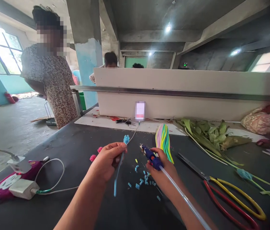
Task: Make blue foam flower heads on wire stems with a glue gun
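Observation:
Between the thumb and fingers of my left hand (109, 156) is a small blue flower (126, 139), its pale blue stem (116, 182) hanging down below the hand. My right hand (160, 164) is wrapped round a dark blue glue gun (151, 157), nozzle pointing up and left toward the flower but apart from it. A long clear glue stick (185, 199) runs out of the gun's back end. Small cut blue pieces (141, 182) lie scattered on the dark table under and between the hands. Two pink flowers (93, 157) sit just left of my left hand.
Large scissors (208, 178) with red and yellow handles lie at right. Behind my right hand is a bundle of coloured strips (164, 137). Green leaves (211, 137) lie at back right, a lit phone (140, 111) stands against the white partition (185, 80), and a power strip (15, 180) sits left. A person (51, 70) stands at left.

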`<state>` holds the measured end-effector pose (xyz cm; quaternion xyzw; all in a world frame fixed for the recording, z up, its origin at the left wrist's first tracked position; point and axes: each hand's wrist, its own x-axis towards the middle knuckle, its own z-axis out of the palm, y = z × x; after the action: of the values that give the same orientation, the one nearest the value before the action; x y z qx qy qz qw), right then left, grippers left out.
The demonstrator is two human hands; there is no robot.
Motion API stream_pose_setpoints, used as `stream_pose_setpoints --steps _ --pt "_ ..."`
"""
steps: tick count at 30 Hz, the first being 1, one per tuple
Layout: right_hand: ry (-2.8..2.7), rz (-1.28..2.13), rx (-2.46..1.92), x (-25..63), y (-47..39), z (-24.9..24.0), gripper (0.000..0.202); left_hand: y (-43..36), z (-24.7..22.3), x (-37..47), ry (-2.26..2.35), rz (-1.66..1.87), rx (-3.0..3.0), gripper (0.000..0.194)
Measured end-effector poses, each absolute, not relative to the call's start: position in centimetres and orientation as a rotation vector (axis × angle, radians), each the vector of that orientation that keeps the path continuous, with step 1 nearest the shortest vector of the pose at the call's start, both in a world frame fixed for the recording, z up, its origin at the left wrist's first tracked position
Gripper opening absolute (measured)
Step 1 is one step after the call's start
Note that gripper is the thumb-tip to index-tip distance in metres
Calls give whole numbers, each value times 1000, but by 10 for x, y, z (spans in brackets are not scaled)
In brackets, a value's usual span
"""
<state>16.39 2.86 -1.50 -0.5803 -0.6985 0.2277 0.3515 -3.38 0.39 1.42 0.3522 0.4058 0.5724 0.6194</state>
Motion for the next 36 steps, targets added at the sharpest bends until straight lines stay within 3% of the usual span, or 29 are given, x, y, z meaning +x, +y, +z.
stream_pose_setpoints --steps 11,23,36 --pt "-2164 325 -1695 154 32 -21 44 4 17 -36 944 1395 783 23" --pt "-2588 544 -1205 147 9 -20 34 -2 24 -47 774 1486 745 17" --pt "-2001 678 -1391 174 23 9 48 -3 26 -45 802 1466 750 17"
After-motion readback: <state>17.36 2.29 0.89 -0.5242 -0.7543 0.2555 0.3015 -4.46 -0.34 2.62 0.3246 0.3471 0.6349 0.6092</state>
